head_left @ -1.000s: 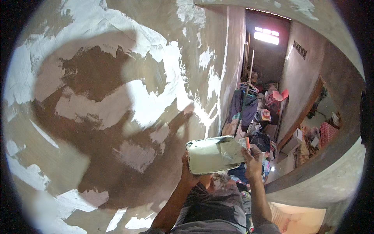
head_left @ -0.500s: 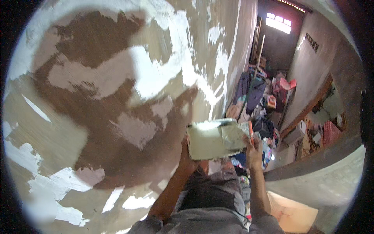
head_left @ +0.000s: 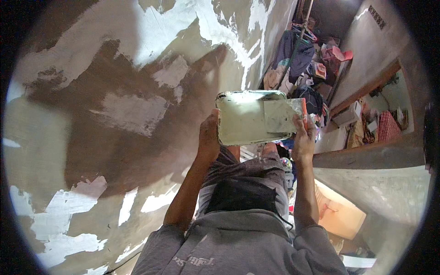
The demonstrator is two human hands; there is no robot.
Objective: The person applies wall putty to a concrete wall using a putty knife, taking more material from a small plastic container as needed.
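In front of me I hold a shallow rectangular tray (head_left: 247,141) with a dirty, crusted rim. A smooth pale putty (head_left: 240,117) lies in it. My left hand (head_left: 209,137) grips the tray's left end, its fingers partly hidden underneath. At the other end, my right hand (head_left: 303,140) closes on a wide putty scraper (head_left: 278,114) with an orange back edge. The scraper's flat, putty-smeared blade lies over the right part of the tray. Whether the right hand also supports the tray cannot be made out.
Close on my left rises a brown-grey wall (head_left: 123,151) with white putty patches and shadow across it. Hung clothes (head_left: 300,52) and piled belongings crowd the passage ahead. A framed opening (head_left: 366,146) and a pale orange panel (head_left: 340,211) are on the right.
The tray and both hands sit higher in the picture as the view tilts down. The scraper blade now lies flat and shows clearly over the tray's right side.
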